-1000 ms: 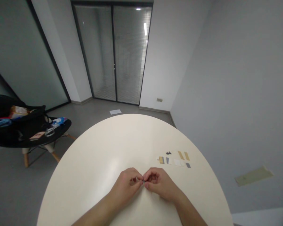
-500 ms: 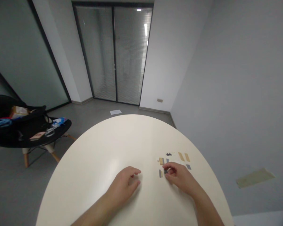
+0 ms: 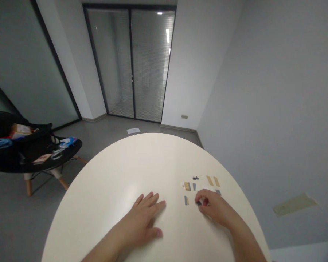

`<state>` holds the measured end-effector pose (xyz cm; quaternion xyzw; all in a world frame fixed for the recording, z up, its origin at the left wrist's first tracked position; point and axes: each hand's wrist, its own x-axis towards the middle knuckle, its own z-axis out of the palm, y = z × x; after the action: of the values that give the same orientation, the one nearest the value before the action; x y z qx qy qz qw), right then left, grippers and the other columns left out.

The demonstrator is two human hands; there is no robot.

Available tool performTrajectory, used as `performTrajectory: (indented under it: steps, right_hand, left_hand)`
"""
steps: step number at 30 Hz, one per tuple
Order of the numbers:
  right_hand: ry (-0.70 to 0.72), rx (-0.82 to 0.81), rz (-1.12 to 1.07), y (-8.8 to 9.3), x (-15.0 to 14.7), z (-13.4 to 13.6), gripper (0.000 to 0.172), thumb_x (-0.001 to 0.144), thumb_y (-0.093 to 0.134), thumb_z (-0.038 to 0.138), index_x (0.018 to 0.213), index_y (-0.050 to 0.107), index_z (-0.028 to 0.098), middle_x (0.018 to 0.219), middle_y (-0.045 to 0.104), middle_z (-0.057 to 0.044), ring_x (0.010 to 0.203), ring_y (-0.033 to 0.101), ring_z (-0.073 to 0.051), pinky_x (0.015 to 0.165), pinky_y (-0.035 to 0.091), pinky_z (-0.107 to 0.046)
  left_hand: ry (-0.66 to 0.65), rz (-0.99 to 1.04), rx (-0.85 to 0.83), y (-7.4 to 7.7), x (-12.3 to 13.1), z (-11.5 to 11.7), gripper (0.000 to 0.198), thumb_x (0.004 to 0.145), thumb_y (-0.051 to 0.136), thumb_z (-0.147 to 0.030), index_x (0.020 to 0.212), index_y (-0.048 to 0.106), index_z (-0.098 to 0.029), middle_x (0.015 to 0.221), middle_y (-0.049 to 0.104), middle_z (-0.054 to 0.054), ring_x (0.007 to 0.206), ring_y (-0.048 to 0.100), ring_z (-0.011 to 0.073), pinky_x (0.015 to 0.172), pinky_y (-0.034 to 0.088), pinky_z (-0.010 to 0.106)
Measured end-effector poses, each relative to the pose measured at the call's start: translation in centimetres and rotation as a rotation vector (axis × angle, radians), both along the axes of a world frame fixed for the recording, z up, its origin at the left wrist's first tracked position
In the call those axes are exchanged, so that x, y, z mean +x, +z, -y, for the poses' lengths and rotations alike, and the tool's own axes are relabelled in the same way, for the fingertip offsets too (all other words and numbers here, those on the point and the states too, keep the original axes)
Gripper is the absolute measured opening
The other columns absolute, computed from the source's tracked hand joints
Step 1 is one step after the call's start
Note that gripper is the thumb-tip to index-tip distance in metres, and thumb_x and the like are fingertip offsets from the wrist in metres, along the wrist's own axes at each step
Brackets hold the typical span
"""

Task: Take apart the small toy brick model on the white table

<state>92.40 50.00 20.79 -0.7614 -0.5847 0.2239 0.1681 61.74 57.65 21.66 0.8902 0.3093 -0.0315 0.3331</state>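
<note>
My left hand (image 3: 143, 220) is spread palm down over the white round table (image 3: 120, 171), fingers apart, holding nothing. To the right, my right hand (image 3: 214, 207) pinches a small dark piece (image 3: 198, 203) at the tabletop. Left of that hand lies a blue-grey and tan piece (image 3: 186, 200). Beyond it are a tan block with a grey edge (image 3: 187, 186), a small grey piece (image 3: 194, 186) and a black piece (image 3: 195, 178). Two tan strips (image 3: 210, 181) lie farther right, and a grey piece (image 3: 218, 191) shows partly behind my right hand.
A black chair (image 3: 43, 167) with a bag and several small items stands at the left. A white sheet (image 3: 133, 130) lies on the floor past the table. Glass doors (image 3: 132, 62) are at the back, and a grey wall (image 3: 278, 109) rises at the right.
My left hand has turned palm down and its fingers have spread. My right hand has shifted slightly right, with the dark piece at its fingertips, uncovering more of the small grey piece.
</note>
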Motion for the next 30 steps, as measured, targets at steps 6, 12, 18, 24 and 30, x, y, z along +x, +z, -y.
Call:
performTrajectory:
  steps: [6, 12, 18, 24, 30]
  right_hand:
    - [0.04, 0.125, -0.112, 1.8, 0.1, 1.0, 0.033, 0.079, 0.059, 0.033, 0.108, 0.071, 0.02, 0.115, 0.07, -0.011, 0.097, 0.066, -0.024, 0.09, 0.048, -0.037]
    - [0.194, 0.143, 0.188, -1.9, -2.6, 6.5, 0.06, 0.084, 0.058, 0.05, 0.142, 0.048, 0.037, 0.153, 0.039, -0.004, 0.136, 0.043, -0.03, 0.11, 0.038, -0.045]
    - [0.27, 0.288, 0.541, -10.2, -3.2, 10.6, 0.063, 0.083, 0.055, 0.062, 0.143, 0.039, 0.048, 0.146, 0.046, -0.004, 0.128, 0.049, -0.044, 0.094, 0.045, -0.066]
    - [0.279, 0.427, 0.661, -11.6, -3.0, 10.4, 0.067, 0.085, 0.053, 0.06, 0.147, 0.03, 0.046, 0.147, 0.046, -0.004, 0.125, 0.053, -0.043, 0.092, 0.046, -0.063]
    - [0.275, 0.49, 0.666, -11.9, -2.9, 10.2, 0.068, 0.085, 0.054, 0.06, 0.147, 0.031, 0.047, 0.145, 0.049, -0.003, 0.123, 0.054, -0.043, 0.09, 0.047, -0.063]
  left_hand:
    - [-0.002, -0.021, 0.043, 0.3, -0.3, -0.4, 0.084, 0.073, 0.072, -0.035, 0.149, 0.036, -0.031, 0.16, 0.021, 0.01, 0.148, 0.013, 0.0303, 0.118, 0.006, 0.057]
    - [0.047, -0.14, 0.081, 1.3, -3.1, 1.5, 0.083, 0.072, 0.073, -0.037, 0.147, 0.039, -0.033, 0.159, 0.021, 0.011, 0.147, 0.012, 0.0375, 0.113, 0.009, 0.067]
    - [0.049, -0.087, 0.246, -3.5, -8.1, 3.9, 0.069, 0.085, 0.054, -0.066, 0.146, 0.035, -0.042, 0.156, 0.025, 0.005, 0.144, 0.023, 0.0407, 0.115, 0.016, 0.064]
    - [0.035, -0.033, 0.38, -4.2, -8.6, 4.2, 0.063, 0.089, 0.047, -0.067, 0.146, 0.032, -0.045, 0.154, 0.031, 0.001, 0.141, 0.032, 0.0378, 0.114, 0.025, 0.059]
    - [0.022, -0.005, 0.451, -3.6, -8.7, 4.6, 0.063, 0.089, 0.048, -0.067, 0.146, 0.038, -0.042, 0.152, 0.036, 0.004, 0.139, 0.037, 0.0366, 0.113, 0.03, 0.054]
